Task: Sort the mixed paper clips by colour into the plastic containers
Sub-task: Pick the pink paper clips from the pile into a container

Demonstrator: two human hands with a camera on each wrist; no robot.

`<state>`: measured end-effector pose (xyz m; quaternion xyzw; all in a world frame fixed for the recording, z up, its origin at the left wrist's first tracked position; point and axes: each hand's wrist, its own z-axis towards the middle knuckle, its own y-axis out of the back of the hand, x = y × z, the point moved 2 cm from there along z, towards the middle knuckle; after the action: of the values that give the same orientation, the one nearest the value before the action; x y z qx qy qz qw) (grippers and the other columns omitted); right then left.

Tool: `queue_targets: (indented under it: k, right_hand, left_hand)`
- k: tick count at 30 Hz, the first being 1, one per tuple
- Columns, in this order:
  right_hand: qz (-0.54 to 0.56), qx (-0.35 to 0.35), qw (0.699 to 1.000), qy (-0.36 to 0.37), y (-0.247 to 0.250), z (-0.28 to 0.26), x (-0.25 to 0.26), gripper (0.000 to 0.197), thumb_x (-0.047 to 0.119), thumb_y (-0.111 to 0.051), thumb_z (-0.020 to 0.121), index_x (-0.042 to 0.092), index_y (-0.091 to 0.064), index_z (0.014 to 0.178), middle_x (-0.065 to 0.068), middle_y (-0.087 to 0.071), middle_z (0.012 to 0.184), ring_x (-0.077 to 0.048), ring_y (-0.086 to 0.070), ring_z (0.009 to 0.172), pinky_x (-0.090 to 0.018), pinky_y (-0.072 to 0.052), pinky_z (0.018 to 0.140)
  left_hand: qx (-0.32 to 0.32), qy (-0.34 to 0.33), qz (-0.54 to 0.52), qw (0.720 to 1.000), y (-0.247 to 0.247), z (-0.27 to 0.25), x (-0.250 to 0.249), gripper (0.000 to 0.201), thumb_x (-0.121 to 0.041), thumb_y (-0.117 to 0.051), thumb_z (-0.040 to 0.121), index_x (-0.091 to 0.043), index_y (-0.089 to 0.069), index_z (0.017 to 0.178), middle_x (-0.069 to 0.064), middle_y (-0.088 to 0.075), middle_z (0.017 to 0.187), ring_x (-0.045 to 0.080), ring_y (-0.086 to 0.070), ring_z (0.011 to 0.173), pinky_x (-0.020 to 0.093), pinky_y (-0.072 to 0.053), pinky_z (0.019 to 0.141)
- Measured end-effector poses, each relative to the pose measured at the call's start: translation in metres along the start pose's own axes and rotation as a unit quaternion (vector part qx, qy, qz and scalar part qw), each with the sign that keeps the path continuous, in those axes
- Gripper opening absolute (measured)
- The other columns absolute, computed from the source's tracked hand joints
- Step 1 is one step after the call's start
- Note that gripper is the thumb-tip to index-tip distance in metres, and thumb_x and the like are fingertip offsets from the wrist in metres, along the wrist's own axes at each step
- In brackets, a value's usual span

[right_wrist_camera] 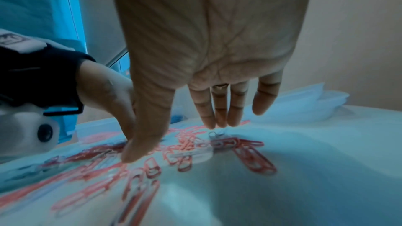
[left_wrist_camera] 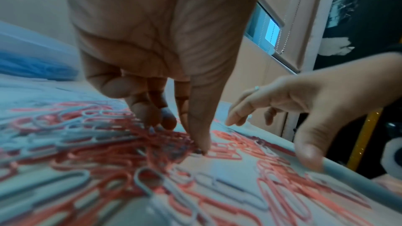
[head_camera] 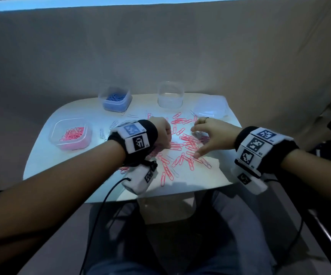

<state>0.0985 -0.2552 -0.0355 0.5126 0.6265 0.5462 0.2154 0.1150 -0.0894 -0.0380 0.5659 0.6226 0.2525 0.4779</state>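
Note:
Loose pink and white paper clips [head_camera: 182, 144] lie scattered over the middle of the white table [head_camera: 47, 155]. My left hand [head_camera: 167, 139] is curled over the left side of the pile; in the left wrist view its fingers bend down into the pink clips [left_wrist_camera: 135, 145] and its thumb and forefinger close on them. My right hand [head_camera: 198, 140] is spread over the right side of the pile, its fingers straight. Its thumb tip [right_wrist_camera: 130, 157] and fingertips [right_wrist_camera: 217, 123] touch the clips [right_wrist_camera: 252, 157]. A container of pink clips [head_camera: 71, 133] stands at the left and one of blue clips [head_camera: 115, 99] at the back left.
A clear container [head_camera: 170, 95] with nothing visible in it stands at the back centre. Clear lids [head_camera: 210, 109] lie at the back right. A few white clips [head_camera: 113, 126] lie between the pink container and my left wrist. The table's front edge is near my lap.

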Motion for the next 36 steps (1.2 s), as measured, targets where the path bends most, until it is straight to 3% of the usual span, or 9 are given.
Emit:
queue_targets:
  k: [3,5,9,13,17,22,28,32,36]
  right_hand:
    - [-0.025,0.033,0.999,0.005,-0.001,0.007,0.006,0.101,0.050,-0.077,0.064,0.014,-0.027,0.145,-0.001,-0.024,0.150,-0.018,-0.024,0.138,-0.031,-0.024,0.113]
    - [-0.045,0.054,0.998,-0.001,-0.002,0.014,0.013,0.105,0.053,-0.077,0.061,0.017,-0.024,0.145,-0.002,-0.021,0.149,-0.020,-0.022,0.137,-0.034,-0.023,0.114]
    - [-0.053,0.051,0.997,-0.001,-0.004,0.022,0.019,0.084,0.049,-0.081,0.058,0.014,-0.042,0.123,-0.004,-0.036,0.123,-0.022,-0.034,0.118,-0.037,-0.036,0.101]
    - [-0.014,0.048,0.999,0.009,-0.004,0.020,0.018,0.067,0.035,-0.077,0.071,0.006,-0.043,0.120,0.000,-0.035,0.105,-0.015,-0.037,0.093,-0.022,-0.030,0.076]
    - [-0.007,0.009,1.000,0.013,-0.004,0.017,0.011,0.060,0.036,-0.071,0.077,0.004,-0.046,0.121,-0.004,-0.042,0.102,-0.013,-0.036,0.090,-0.022,-0.030,0.075]
    - [-0.024,0.039,0.999,-0.009,-0.007,0.011,0.006,0.057,0.041,-0.079,0.066,0.013,-0.042,0.100,0.002,-0.038,0.095,-0.014,-0.038,0.085,-0.025,-0.031,0.063]
    - [0.030,0.022,0.999,-0.010,-0.003,0.014,0.012,0.039,0.023,-0.077,0.072,0.010,-0.051,0.098,0.010,-0.039,0.072,-0.013,-0.045,0.069,-0.013,-0.033,0.048]
    - [0.055,0.040,0.997,-0.019,0.002,0.015,0.013,0.032,0.013,-0.074,0.076,0.011,-0.046,0.093,0.004,-0.043,0.070,0.003,-0.053,0.045,-0.007,-0.037,0.041]
    - [0.067,0.020,0.997,-0.026,0.002,0.021,0.009,0.024,0.016,-0.073,0.077,0.010,-0.057,0.094,0.003,-0.053,0.077,-0.013,-0.051,0.074,-0.009,-0.033,0.055]
  left_hand:
    - [-0.011,-0.014,-0.036,0.999,0.001,-0.005,0.000,0.036,-0.026,-0.082,0.067,-0.021,-0.059,0.094,-0.002,-0.057,0.087,0.016,-0.053,0.082,0.023,-0.042,0.068]
    - [0.011,-0.021,-0.014,1.000,-0.003,-0.008,-0.003,0.056,-0.032,-0.085,0.063,-0.019,-0.055,0.109,-0.001,-0.055,0.098,0.018,-0.053,0.092,0.026,-0.045,0.080]
    - [0.009,-0.033,-0.003,0.999,-0.013,-0.007,-0.005,0.065,-0.029,-0.083,0.066,-0.015,-0.050,0.120,0.006,-0.058,0.112,0.022,-0.054,0.101,0.028,-0.044,0.081]
    - [-0.035,-0.044,-0.071,0.996,-0.014,-0.003,-0.006,0.046,-0.020,-0.079,0.072,-0.012,-0.058,0.112,-0.001,-0.054,0.084,0.015,-0.049,0.083,0.022,-0.037,0.060]
    - [-0.057,-0.063,-0.083,0.993,-0.014,-0.001,-0.010,0.043,-0.028,-0.075,0.077,-0.010,-0.058,0.111,-0.001,-0.055,0.086,0.014,-0.049,0.084,0.022,-0.036,0.069]
    - [0.015,-0.074,-0.005,0.997,-0.012,-0.003,-0.012,0.077,-0.033,-0.083,0.065,-0.020,-0.044,0.129,-0.001,-0.054,0.097,0.017,-0.049,0.090,0.029,-0.042,0.083]
    - [-0.009,-0.063,-0.066,0.996,-0.015,-0.001,-0.018,0.053,-0.023,-0.082,0.068,-0.014,-0.056,0.113,-0.005,-0.054,0.072,0.016,-0.052,0.079,0.024,-0.040,0.063]
    - [-0.036,-0.044,-0.073,0.996,-0.018,0.006,-0.018,0.043,-0.025,-0.081,0.068,-0.014,-0.060,0.104,0.001,-0.058,0.085,0.017,-0.052,0.081,0.025,-0.042,0.071]
    - [-0.074,-0.044,-0.077,0.993,-0.017,0.008,-0.016,0.033,-0.025,-0.079,0.071,-0.012,-0.064,0.098,0.001,-0.055,0.081,0.016,-0.051,0.077,0.022,-0.039,0.066]
